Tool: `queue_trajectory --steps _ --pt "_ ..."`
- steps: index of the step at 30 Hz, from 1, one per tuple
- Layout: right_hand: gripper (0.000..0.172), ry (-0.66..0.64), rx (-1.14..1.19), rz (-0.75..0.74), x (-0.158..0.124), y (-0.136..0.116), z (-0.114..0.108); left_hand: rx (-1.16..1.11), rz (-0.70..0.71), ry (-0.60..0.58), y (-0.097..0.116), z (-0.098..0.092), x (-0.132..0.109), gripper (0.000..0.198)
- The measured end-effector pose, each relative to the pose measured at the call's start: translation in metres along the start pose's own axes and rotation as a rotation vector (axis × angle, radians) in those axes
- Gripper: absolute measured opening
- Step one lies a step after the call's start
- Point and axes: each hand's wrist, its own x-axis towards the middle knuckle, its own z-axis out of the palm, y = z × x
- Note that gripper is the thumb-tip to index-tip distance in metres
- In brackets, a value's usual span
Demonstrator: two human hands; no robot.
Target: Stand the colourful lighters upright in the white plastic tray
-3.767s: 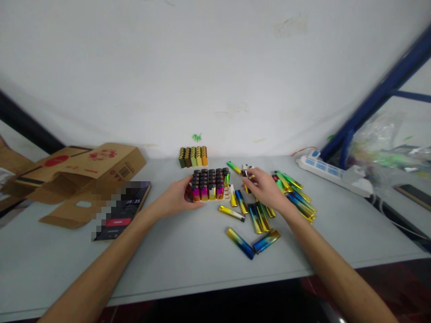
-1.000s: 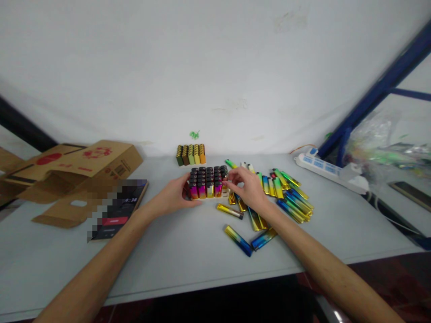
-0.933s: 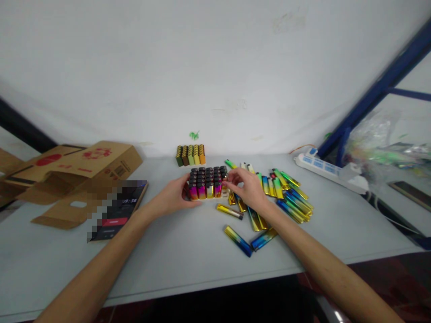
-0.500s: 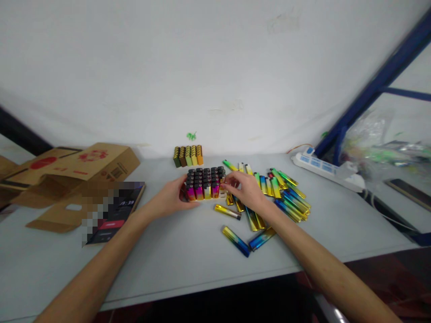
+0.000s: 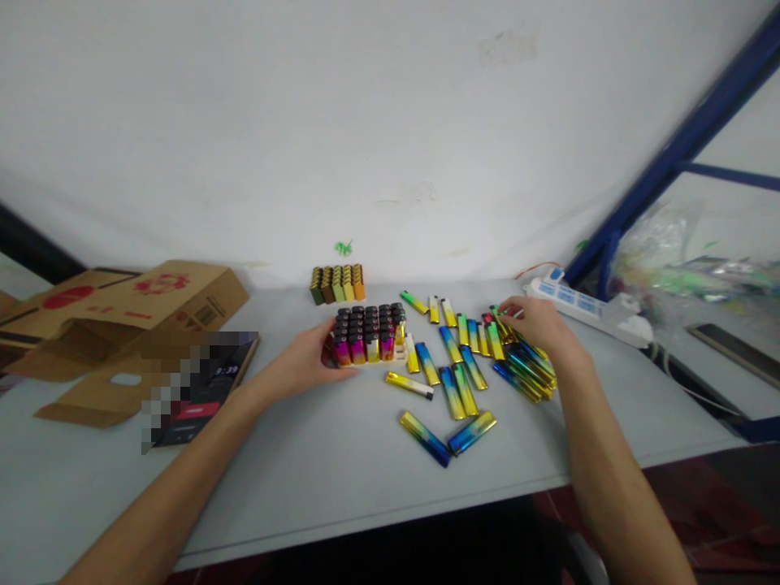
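Observation:
Upright lighters with black tops and shiny pink, purple and yellow bodies (image 5: 357, 349) stand in tight rows in a white tray (image 5: 399, 355). My left hand (image 5: 314, 357) grips the tray's left end, thumb along the front and fingers partly hidden behind. To the right, my right hand (image 5: 529, 321) is over a heap of loose lighters (image 5: 527, 374), metallic blue, green and yellow. Its fingertips close on a green-yellow lighter (image 5: 503, 330) at the heap's back edge. More loose lighters lie flat between tray and heap, among them a yellow one with a white end (image 5: 409, 385).
Behind the tray stands a block of green, brown, yellow and orange lighters (image 5: 338, 286). An opened cardboard box (image 5: 207, 305) and a partly pixelated phone-like screen (image 5: 213, 390) lie left. At right are a white power strip (image 5: 588, 307), a dark phone (image 5: 731, 349) and plastic bags (image 5: 664, 244).
My right hand has left the tray's right end and moved right to the heap. A lighter with a yellow body now stands at the tray's right end. My left hand keeps its grip.

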Motion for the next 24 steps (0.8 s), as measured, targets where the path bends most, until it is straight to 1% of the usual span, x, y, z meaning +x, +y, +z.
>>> queue_trajectory --steps 2,5,8,13,15,17,19,20,22,24 --pt "0.015 -0.028 -0.011 -0.023 -0.001 -0.001 0.001 0.010 -0.001 0.004 -0.001 0.000 0.000 0.060" --pt "0.016 -0.064 -0.050 -0.046 -0.002 -0.009 0.004 0.011 0.000 -0.004 0.000 -0.001 0.000 0.062" --pt "0.018 -0.097 -0.076 -0.018 -0.004 -0.018 0.010 -0.003 0.002 -0.012 0.001 -0.001 -0.001 0.062" --pt "0.027 -0.117 -0.104 0.015 -0.005 -0.026 0.018 -0.028 0.010 -0.007 0.001 0.000 0.000 0.062" --pt "0.029 -0.099 -0.097 0.012 -0.004 -0.027 0.019 -0.023 0.005 -0.001 0.001 0.000 0.000 0.061" --pt "0.027 -0.025 -0.036 0.011 -0.003 -0.027 0.019 -0.025 0.003 0.004 0.002 -0.001 0.000 0.060" --pt "0.023 0.059 0.154 0.012 -0.002 -0.030 0.018 -0.039 0.007 -0.002 0.003 -0.001 -0.001 0.059" --pt "0.023 0.081 0.312 0.000 -0.002 -0.032 0.017 -0.047 0.010 -0.007 0.004 -0.001 -0.001 0.059" --pt "0.031 0.061 0.691 -0.065 -0.005 -0.039 0.016 -0.058 0.017 -0.017 0.006 -0.002 -0.002 0.057" --pt "0.043 -0.022 1.015 -0.149 -0.010 -0.049 0.015 -0.055 0.022 -0.021 0.007 -0.002 -0.003 0.056"
